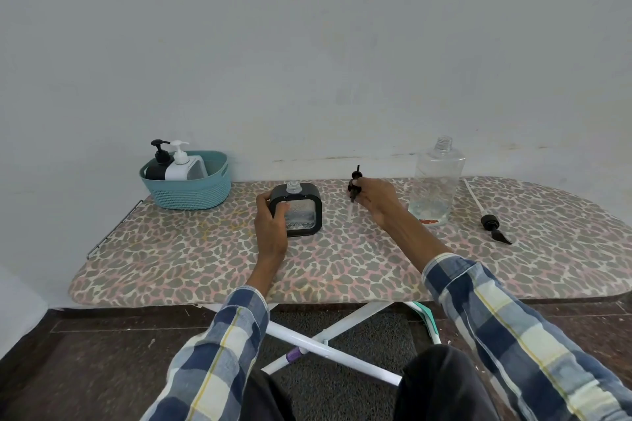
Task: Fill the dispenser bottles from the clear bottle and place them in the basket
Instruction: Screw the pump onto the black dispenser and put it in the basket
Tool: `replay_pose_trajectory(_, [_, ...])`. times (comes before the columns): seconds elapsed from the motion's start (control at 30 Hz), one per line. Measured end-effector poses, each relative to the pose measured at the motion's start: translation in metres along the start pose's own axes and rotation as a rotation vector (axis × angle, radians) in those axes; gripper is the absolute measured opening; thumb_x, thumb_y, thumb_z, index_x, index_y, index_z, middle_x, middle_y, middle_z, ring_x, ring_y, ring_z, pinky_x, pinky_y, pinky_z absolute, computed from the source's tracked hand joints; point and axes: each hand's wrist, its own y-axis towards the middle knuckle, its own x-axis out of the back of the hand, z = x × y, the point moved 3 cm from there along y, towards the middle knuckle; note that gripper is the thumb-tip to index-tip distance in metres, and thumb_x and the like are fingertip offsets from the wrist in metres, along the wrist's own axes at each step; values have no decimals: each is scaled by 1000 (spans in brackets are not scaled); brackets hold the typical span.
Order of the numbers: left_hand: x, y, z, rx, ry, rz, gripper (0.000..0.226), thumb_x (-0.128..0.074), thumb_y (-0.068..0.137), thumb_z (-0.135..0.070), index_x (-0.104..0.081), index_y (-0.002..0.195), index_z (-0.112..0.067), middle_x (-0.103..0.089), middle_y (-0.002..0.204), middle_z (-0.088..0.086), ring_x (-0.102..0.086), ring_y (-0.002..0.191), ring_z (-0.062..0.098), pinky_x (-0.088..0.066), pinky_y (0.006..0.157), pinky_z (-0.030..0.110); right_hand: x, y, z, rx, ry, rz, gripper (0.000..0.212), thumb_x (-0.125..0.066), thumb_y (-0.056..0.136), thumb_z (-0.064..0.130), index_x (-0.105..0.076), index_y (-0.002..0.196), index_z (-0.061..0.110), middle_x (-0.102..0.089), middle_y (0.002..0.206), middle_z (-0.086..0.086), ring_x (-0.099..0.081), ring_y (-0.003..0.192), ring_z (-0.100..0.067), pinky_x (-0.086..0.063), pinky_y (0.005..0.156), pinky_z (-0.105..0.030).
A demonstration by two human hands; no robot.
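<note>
Two hands frame the next move: the left hand [272, 215] grips the black dispenser bottle [297, 208] upright on the ironing board [205, 249], its neck open, while just right of the bottle the right hand [376, 198] pinches the black pump [354, 183] near-upright, tube downward

Single view: head-worn wide-angle camera, facing forward and down from above the near edge of a leopard-print fabric ironing board [205, 249]; plain pale wall [307, 44] beyond, dark floor [85, 352] below. Close range.
</note>
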Motion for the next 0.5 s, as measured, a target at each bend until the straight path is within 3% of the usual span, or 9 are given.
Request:
replay_pose_trajectory(0.07, [0,1,1,9,-5,8,30,-59,98,-29,-55,122,-11,-68,106,10,-68,93,33,-58,79,56,-6,-3,5,-18,110,27,12,-64,100,-4,-65,110,-11,-70,107,-26,-71,99,-34,-65,86,-36])
replay_pose_trajectory(0.23, [0,1,2,-3,11,8,32,-59,97,-31,-53,119,-9,-68,104,10,-66,91,31,-56,76,52,-25,-13,20,18,209,81,6,-61,103,-3,-65,99,-5,-73,102,-21,-73,110,-36,-60,100,-40])
replay_pose_trajectory(0.3, [-1,3,3,-10,19,9,25,-59,103,-22,-53,120,-6,-67,102,10,-64,89,31,-54,73,47,-33,-15,27,62,264,98,8,-64,102,-3,-64,107,-9,-73,100,-21,-75,105,-34,-63,94,-36])
replay_pose_trajectory(0.37, [-1,4,3,-9,20,6,22,-58,105,-18,-52,121,-4,-66,102,9,-63,88,27,-52,74,44,-41,-17,34,107,322,87,25,-68,99,-4,-59,122,-8,-74,98,-21,-77,99,-33,-65,87,-34])
replay_pose_trajectory(0.5, [-1,5,4,-6,3,7,26,-59,103,-21,-52,120,-3,-64,101,8,-60,86,23,-51,74,39,-53,-19,41,195,341,31,33,-72,95,-7,-52,121,-1,-72,104,-26,-75,102,-37,-64,94,-40])
